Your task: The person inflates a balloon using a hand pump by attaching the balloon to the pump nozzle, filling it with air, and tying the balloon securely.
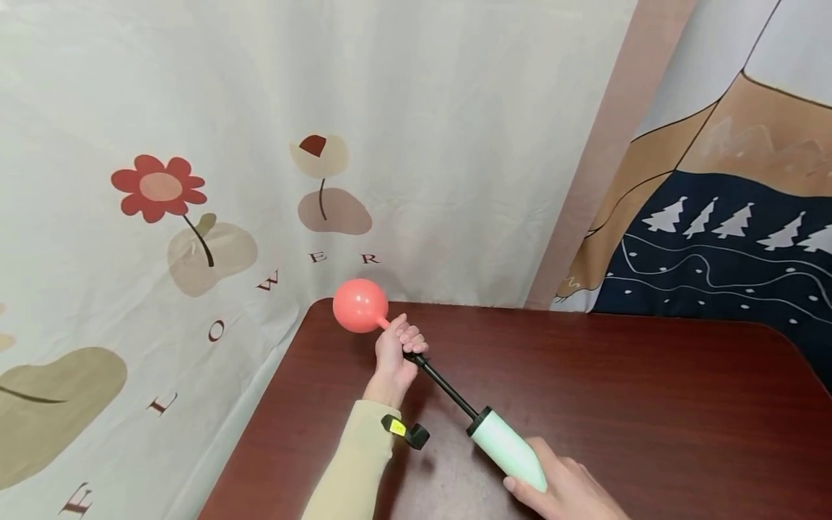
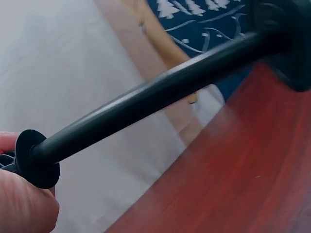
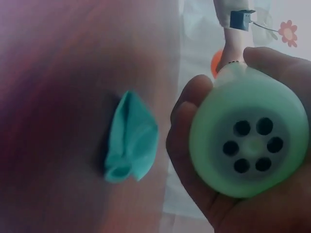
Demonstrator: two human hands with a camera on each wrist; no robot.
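A small inflated coral-red balloon [image 1: 360, 305] sits at the nozzle end of a balloon pump [image 1: 510, 449] with a pale green barrel and a black rod [image 1: 450, 388]. My left hand [image 1: 398, 354] grips the nozzle end, fingers curled round it and the balloon's neck. In the left wrist view the black rod [image 2: 146, 103] runs out past a round flange beside the left thumb [image 2: 29, 201]. My right hand [image 1: 565, 480] holds the green barrel. The right wrist view shows the barrel's holed end cap [image 3: 252, 145] in the right hand [image 3: 192, 141].
A limp teal balloon [image 3: 132, 138] lies on the dark red-brown table [image 1: 617, 404], seen only in the right wrist view. A flower-print curtain [image 1: 455, 144] hangs along the table's back and left. A blue tree-patterned cloth [image 1: 715, 253] hangs at the right.
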